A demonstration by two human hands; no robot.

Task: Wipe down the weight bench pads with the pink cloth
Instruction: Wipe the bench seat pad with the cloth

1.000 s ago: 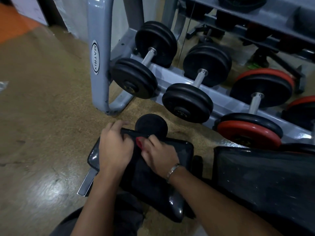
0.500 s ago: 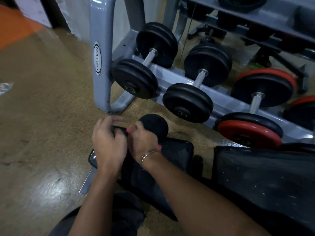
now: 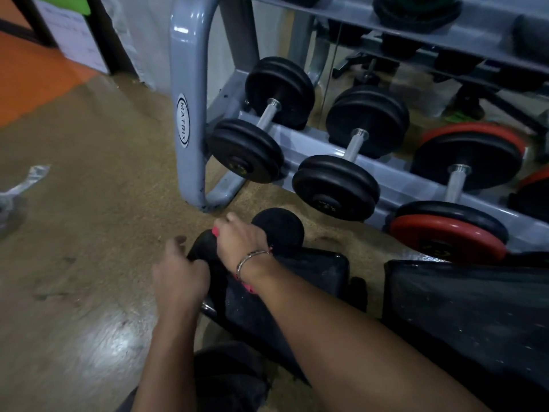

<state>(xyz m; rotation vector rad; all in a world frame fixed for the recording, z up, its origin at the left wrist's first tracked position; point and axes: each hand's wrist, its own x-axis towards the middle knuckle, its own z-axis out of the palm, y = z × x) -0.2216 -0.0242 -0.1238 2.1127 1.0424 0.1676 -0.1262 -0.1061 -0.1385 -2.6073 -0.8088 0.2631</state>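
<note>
Where the right hand (image 3: 240, 245) bunches it, at nine o'clock from the foam roller (image 3: 280, 230), lies the pink cloth (image 3: 216, 232): soft, limp, fingers clamped round it. Left hand (image 3: 178, 278): fingers curled on the end of the seat pad (image 3: 297, 281). Pad likely firm, slick; cloth best wadded in the palm.

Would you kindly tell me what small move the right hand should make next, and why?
Probably sweep the right hand and pink cloth toward you along the seat pad: the cloth sits at the pad's far end by the foam roller, while the left hand grips that end.
</note>
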